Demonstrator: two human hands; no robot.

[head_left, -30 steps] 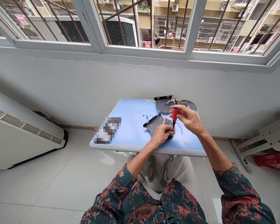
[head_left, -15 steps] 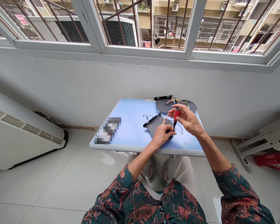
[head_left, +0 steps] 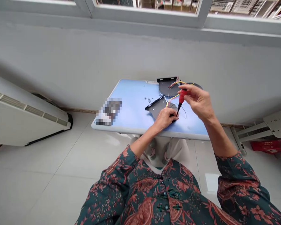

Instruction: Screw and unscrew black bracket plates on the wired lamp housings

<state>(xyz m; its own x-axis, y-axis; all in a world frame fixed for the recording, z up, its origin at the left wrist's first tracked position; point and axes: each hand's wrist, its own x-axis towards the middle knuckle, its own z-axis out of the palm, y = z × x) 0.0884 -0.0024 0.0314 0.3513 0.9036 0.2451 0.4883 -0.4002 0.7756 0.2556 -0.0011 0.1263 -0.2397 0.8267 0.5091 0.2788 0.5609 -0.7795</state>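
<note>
My right hand point(head_left: 198, 98) is closed round the red handle of a screwdriver point(head_left: 183, 96), which tilts with its dark shaft pointing down. The tip meets the near right edge of a dark grey metal plate point(head_left: 158, 107) with a black bent flange. My left hand point(head_left: 165, 118) pinches that same edge, close beside the tip; its fingers hide what lies under them. Yellow, red, white and black wires point(head_left: 170, 100) rise from the plate. Just behind it lies a second similar plate point(head_left: 165, 88) with its own wires.
Several small screws point(head_left: 149, 100) lie on the light blue tabletop point(head_left: 128, 93) left of the plates. A pixelated object point(head_left: 109, 112) rests at the table's left end. Another dark disc point(head_left: 198, 85) sits partly behind my right hand. The wall point(head_left: 107, 53) stands behind the table.
The view has tipped downward, so the table and hands appear higher. My right hand still grips the screwdriver, which leans a little more; my left hand stays on the plate's edge.
</note>
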